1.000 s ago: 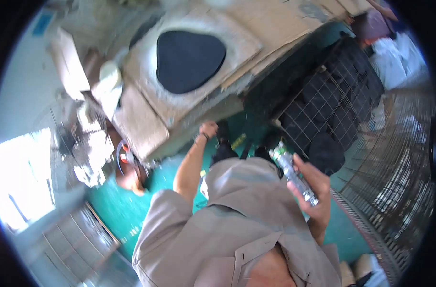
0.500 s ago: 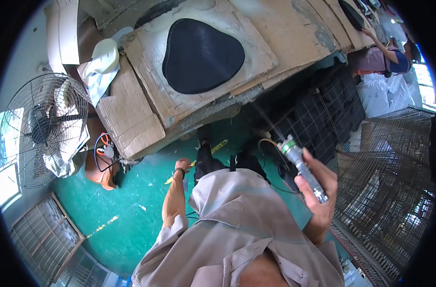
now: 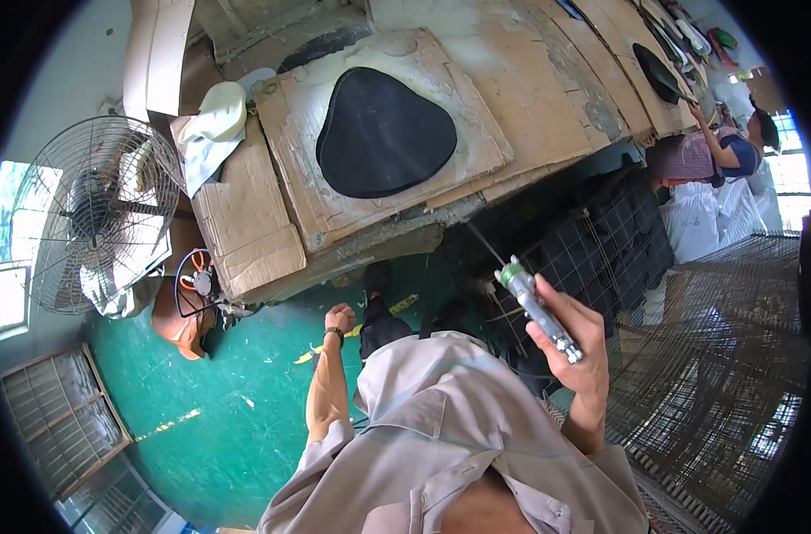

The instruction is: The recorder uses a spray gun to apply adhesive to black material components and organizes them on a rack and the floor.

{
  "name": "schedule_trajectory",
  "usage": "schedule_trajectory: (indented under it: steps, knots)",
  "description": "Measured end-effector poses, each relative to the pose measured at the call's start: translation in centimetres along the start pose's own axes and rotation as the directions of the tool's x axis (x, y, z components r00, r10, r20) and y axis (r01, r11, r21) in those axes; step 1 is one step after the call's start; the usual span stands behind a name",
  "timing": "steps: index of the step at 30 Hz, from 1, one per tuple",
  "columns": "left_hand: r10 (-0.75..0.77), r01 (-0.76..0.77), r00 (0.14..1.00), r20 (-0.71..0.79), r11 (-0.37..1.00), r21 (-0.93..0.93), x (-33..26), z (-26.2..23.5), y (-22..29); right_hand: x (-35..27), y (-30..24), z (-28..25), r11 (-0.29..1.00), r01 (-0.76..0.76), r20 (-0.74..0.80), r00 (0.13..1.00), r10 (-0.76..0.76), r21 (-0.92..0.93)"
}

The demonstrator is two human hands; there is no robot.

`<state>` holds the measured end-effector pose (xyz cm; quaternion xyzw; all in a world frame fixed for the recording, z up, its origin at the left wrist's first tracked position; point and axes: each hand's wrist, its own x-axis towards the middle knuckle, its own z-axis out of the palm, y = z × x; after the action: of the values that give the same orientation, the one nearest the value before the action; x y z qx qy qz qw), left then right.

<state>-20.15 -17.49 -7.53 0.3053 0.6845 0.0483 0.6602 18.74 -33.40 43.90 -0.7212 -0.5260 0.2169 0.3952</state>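
At four o'clock our right hand (image 3: 576, 331) wraps its fingers round a silver spray gun (image 3: 535, 303); at eight o'clock our left hand (image 3: 338, 319) curls its fingers in. The black pad (image 3: 386, 133) lies at twelve o'clock on our cardboard-covered desk (image 3: 548, 116).

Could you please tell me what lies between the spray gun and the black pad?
Head view: between the spray gun and black pad lie a thin streak, the workbench edge and cardboard.
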Motion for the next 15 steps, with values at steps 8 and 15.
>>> schedule_trajectory:
  steps: [8, 15]
  knots:
    - [-0.186, 0.188, 0.981, 0.063, 0.982, -0.033, -2.0, 0.2, -3.7, -0.4, 0.3, -1.0, 1.0, 0.0, -0.182, 0.983, 0.001, 0.005]
    - [-0.208, 0.208, 0.978, -0.006, 0.978, 0.006, -1.2, 0.3, -2.6, -1.7, -0.3, -1.2, 0.992, -0.125, 0.035, 0.992, 0.124, 0.027]
